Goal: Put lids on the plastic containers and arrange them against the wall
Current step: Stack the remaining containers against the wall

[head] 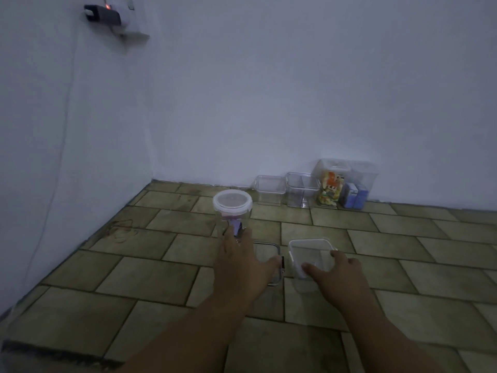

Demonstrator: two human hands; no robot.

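A round clear container with a white lid stands on the tiled floor. My left hand lies just in front of it, fingers spread, over a flat square lid with dark clips. My right hand grips the near side of an open square clear container. Against the far wall stand several clear containers: a low one, a taller one, one holding colourful items, and one holding blue boxes.
White walls meet in a corner at the back left of the tiled floor. A dark device with a red light hangs high on the left wall, a thin cable running down from it.
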